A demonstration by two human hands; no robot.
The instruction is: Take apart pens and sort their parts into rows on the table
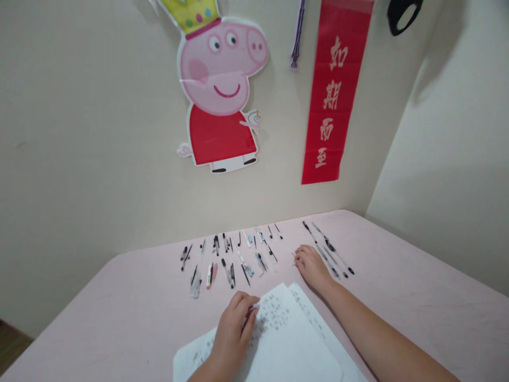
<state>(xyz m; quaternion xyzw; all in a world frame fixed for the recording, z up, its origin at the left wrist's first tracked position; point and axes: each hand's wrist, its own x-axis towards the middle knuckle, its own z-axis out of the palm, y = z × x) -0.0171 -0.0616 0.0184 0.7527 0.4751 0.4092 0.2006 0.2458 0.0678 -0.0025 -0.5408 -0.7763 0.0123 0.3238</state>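
Note:
My left hand (235, 330) rests over sheets of white paper (302, 345) with rows of handwriting. Its thumb and fingers are pinched together around something small and pale, mostly hidden, perhaps part of a pen. Farther out, my right hand (312, 266) lies low on the pink cloth with fingers curled. A pale bit shows at its fingertips, too small to name. Just right of that hand lie several whole-looking pens (331, 245), side by side at a slant. To its left, disassembled pen parts (228, 273) are laid out in small groups, with dark refills, caps and clear barrels among them.
A pink cloth (131, 307) covers the table, which meets the wall at the back. On the wall hang a cartoon pig cutout (222, 132), a red banner (332, 106) with white characters, a purple cord (297, 37) and a black object (393, 16).

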